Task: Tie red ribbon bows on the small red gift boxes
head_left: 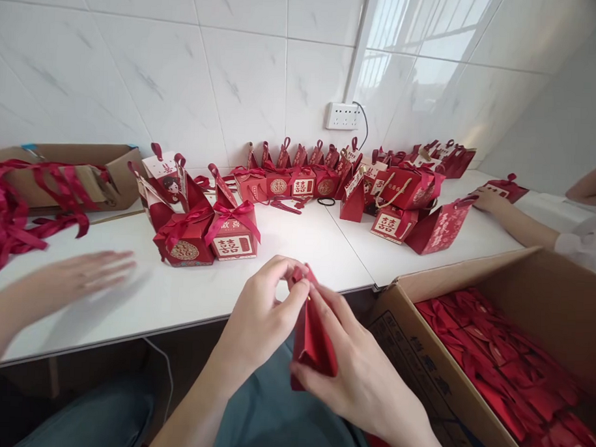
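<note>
Both my hands are low in the middle, just in front of the white table's edge point(187, 311). Between them is a flat, folded red paper box point(311, 344). My left hand point(260, 317) pinches its top corner with curled fingers. My right hand point(358, 372) wraps around the box's lower right side from below. On the table behind stand two finished red gift boxes with ribbon bows point(207, 236).
A row of red gift boxes point(299, 178) lines the tiled wall. An open carton of flat red boxes point(508, 361) stands at the right. A carton with red ribbons point(30, 194) sits at the left. Another person's blurred hand point(81, 274) lies left; another person's arm point(508, 214) reaches in at the right.
</note>
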A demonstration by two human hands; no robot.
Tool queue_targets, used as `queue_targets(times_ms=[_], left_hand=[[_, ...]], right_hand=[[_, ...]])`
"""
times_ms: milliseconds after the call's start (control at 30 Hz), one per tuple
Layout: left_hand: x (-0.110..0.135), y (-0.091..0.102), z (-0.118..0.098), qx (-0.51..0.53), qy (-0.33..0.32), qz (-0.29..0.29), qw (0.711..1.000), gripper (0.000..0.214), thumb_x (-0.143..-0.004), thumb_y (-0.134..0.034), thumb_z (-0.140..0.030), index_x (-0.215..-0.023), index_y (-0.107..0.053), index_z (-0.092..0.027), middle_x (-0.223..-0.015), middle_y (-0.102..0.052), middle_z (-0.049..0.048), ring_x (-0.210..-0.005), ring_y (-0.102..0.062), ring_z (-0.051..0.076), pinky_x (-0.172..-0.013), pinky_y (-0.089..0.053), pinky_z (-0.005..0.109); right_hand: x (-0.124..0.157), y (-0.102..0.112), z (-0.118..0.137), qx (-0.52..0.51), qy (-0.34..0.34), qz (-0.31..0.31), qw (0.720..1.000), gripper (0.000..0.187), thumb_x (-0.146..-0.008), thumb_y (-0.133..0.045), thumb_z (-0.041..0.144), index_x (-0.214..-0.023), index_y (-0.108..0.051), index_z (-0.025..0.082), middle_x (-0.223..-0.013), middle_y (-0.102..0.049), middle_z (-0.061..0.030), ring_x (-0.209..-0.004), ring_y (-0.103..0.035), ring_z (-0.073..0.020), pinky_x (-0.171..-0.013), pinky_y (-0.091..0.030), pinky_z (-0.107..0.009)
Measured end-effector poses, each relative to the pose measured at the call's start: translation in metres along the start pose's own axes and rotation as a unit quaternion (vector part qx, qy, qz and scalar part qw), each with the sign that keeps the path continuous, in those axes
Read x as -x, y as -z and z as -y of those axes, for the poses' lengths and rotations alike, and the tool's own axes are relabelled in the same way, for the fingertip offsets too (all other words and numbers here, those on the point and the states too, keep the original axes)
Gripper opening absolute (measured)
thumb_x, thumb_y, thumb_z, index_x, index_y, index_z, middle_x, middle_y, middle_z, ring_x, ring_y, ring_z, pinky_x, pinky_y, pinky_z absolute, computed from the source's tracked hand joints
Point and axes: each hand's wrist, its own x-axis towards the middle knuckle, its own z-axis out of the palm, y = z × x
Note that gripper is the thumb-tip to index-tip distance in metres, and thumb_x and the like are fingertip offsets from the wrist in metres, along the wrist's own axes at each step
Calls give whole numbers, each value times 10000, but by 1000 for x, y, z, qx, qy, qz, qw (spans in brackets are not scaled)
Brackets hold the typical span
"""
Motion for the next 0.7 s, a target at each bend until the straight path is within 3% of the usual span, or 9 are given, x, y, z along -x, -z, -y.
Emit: queue_targets(times_ms=[100,200,267,433,533,633,700], left_hand=[[-2,7,-2,-40,-32,-39,998,168,-816,-527,-304,-885,-637,-198,-898,-636,28,-764,-609,161,-635,-484,254],[-5,15,-2,-70,-73,-24,995,191,-816,-556,-344,-763,-654,-188,-878,-659,28,-852,-601,173,-776,-467,272],[-8,20,0,-72,-90,9,993,195,-819,-563,-352,-760,-669,-199,-871,-663,21,-883,-600,170,-797,-460,263],[-9,19,7,-39,-128,67,989,191,-840,-542,-253,-987,-664,-249,-987,-638,7,-950,-594,138,-828,-472,219],[-8,13,11,-33,-144,53,988,246,-837,-539,-203,-1054,-643,-257,-1083,-611,12,-1042,-571,143,-887,-470,217],[-7,5,13,-33,-151,36,987,274,-839,-528,-172,-1078,-630,-259,-1101,-597,11,-1007,-588,127,-880,-485,208],[-8,0,13,-32,-157,38,986,283,-845,-511,-158,-1084,-623,-260,-1107,-589,9,-930,-609,107,-849,-502,202]], right_hand=[[0,7,-3,-108,-23,-2,994,466,-808,-478,158,-1271,-470,219,-1152,-596,-64,-934,-615,-181,-810,-516,-281],[-2,9,-13,-195,-68,-45,977,309,-835,-429,134,-1113,-556,182,-861,-651,-15,-667,-587,-123,-610,-483,-210],[-3,8,-19,-250,-95,-57,962,266,-854,-410,153,-1073,-561,172,-808,-641,-5,-645,-569,-121,-570,-458,-202],[-4,5,-26,-353,-114,-69,926,297,-890,-359,191,-1149,-503,212,-930,-637,-21,-733,-600,-137,-639,-494,-230],[-5,4,-25,-295,-83,-120,944,398,-867,-354,145,-1248,-395,254,-1027,-609,-38,-813,-612,-149,-664,-516,-254],[-8,4,-24,-112,-6,-200,973,468,-818,-421,100,-1259,-391,254,-1180,-511,-86,-1060,-542,-208,-840,-500,-359],[-11,5,-25,-5,42,-221,974,442,-807,-454,85,-1223,-445,235,-1215,-451,-111,-1123,-495,-238,-902,-473,-417]])
